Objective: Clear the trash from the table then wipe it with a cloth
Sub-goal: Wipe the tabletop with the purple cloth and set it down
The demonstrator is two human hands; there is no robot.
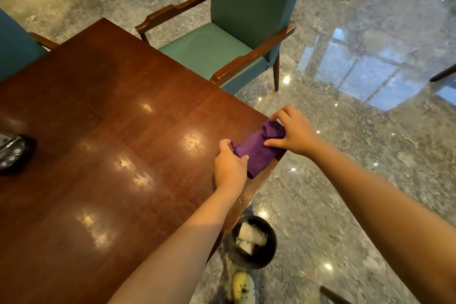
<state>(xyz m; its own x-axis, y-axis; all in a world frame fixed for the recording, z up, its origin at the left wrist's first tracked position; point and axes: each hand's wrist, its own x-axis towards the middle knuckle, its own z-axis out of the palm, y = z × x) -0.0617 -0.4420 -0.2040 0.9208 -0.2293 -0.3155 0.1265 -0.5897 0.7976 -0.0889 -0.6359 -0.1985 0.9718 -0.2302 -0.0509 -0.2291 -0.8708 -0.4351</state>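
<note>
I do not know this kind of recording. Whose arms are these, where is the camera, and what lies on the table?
No machine here: a person wears one camera on the head, so you look down along their own arms. The left hand and the right hand both grip a purple cloth at the corner of the wooden table. A dark object, unclear to me, lies on it at the picture's left edge. On the floor stands a bin holding white paper.

no text, label, brand, number or sign can be read anywhere.
</note>
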